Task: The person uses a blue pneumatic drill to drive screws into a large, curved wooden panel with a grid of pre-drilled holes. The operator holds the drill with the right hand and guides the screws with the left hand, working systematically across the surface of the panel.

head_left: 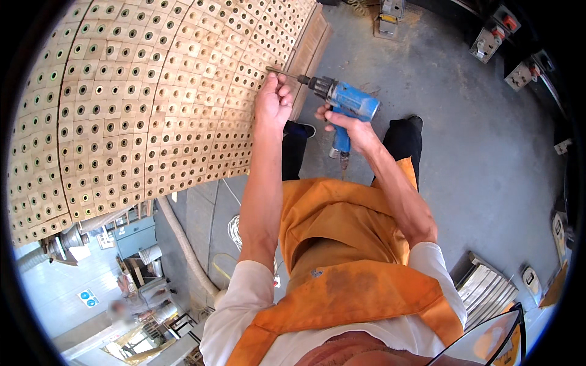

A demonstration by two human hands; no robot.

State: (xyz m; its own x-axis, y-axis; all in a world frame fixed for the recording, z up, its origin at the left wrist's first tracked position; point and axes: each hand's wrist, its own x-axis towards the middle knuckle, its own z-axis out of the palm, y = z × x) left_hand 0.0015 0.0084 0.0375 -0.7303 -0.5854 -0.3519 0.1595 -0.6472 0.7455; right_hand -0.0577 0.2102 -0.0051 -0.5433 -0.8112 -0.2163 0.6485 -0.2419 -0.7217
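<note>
My right hand [351, 126] is wrapped round the grip of a blue air impact driver [354, 102], which has a hose fitting at the foot of its handle. A long thin bit [284, 73] points left from its black nose, over the near end of the stacked wooden blocks [201, 116]. Beside the bit's tip is my left hand [273, 104], its fingers curled and pinched together; anything small between them is hidden. Many block holes hold dark metal-ringed inserts, while a band of holes [195, 64] in the middle shows bare wood.
Boards [312, 43] line the stack's right edge. A grey floor [482, 152] stretches to the right, with machine parts [491, 39] along its far side. Slatted wood [488, 287] lies lower right. At lower left are a ribbed hose [186, 244] and a coiled white cable [234, 230].
</note>
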